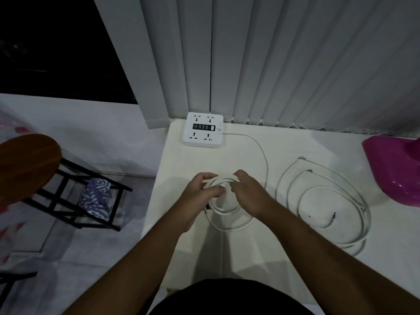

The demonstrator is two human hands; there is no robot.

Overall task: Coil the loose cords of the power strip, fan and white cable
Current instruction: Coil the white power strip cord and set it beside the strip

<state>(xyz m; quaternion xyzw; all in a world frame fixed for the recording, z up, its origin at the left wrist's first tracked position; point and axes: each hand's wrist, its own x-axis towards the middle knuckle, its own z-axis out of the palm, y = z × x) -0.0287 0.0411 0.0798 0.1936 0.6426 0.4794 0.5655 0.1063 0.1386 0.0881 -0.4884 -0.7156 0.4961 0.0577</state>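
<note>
A white square power strip [204, 129] sits at the table's back left corner. Its white cord [264, 158] runs right, curves down and ends in a small coil [223, 211] at the table's middle. My left hand [200, 196] grips the coil's left top, and my right hand [248, 194] grips its right top. To the right lies a thinner white cable [318, 189] in wide loose loops with bare ends. The pink fan base [391, 169] stands at the right edge; its cord is not visible.
The white table [186, 160] ends at a left edge beside my left arm. A wooden stool [27, 164] with a black frame and a striped cloth [96, 198] stands on the floor to the left. Grey vertical blinds [272, 64] hang behind the table.
</note>
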